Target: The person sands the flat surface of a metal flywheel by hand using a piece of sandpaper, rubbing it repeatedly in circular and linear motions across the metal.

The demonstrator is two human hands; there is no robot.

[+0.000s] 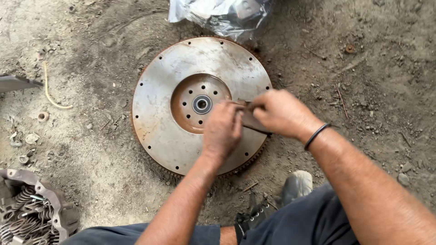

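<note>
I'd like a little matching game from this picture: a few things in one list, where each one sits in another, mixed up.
Things:
1. metal disc
2. plastic bag
3. spring part
4. yellow cord

Places:
A. bottom left corner
B. top edge, above the disc
C. middle, under both hands
D. left, on the dirt

Pairs: 1-C, 2-B, 3-A, 4-D. The left hand and right hand hold a small flat piece over the disc.

Open dirt floor (377, 81) lies right of the flywheel (159, 104). A plastic bag (218, 16) crowds its far edge; a clutch plate (32, 213) blocks the near-left corner.
</note>
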